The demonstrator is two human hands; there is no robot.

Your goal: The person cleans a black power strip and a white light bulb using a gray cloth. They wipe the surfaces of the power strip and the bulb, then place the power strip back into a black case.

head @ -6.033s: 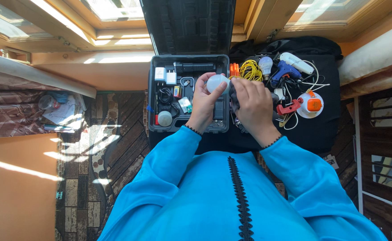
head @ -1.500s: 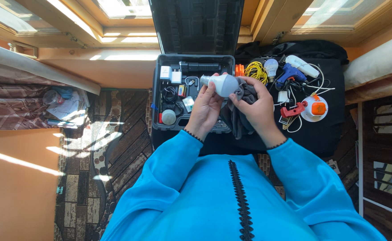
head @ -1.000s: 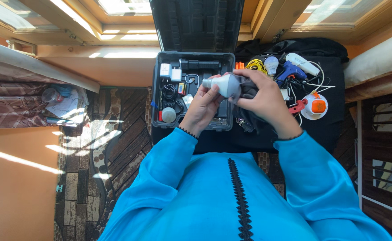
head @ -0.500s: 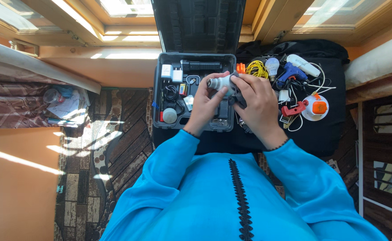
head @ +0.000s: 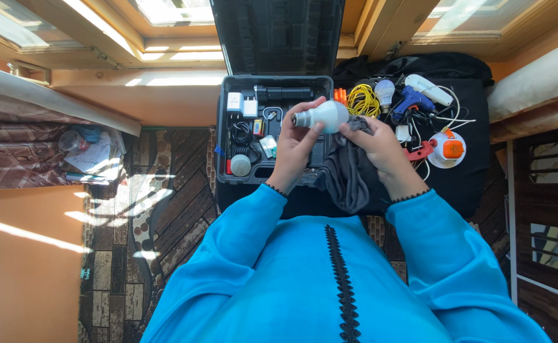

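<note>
Bulb and cloth held over the open case

The left hand (head: 293,147) grips a white bulb (head: 325,116) by its neck, fingers closed around it, screw base pointing left, above the case's (head: 227,180) right edge. The right hand (head: 381,147) clutches a grey cloth (head: 347,174), pressed against the bulb's round end; the cloth hangs down toward the near edge. Yellow wire (head: 361,100) and a blue glue gun (head: 410,100) lie on the black mat (head: 463,184) beyond.

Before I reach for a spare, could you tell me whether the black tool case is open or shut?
Open: the black tool case has its lid raised upright behind it, with chargers and cables visible inside.
</note>
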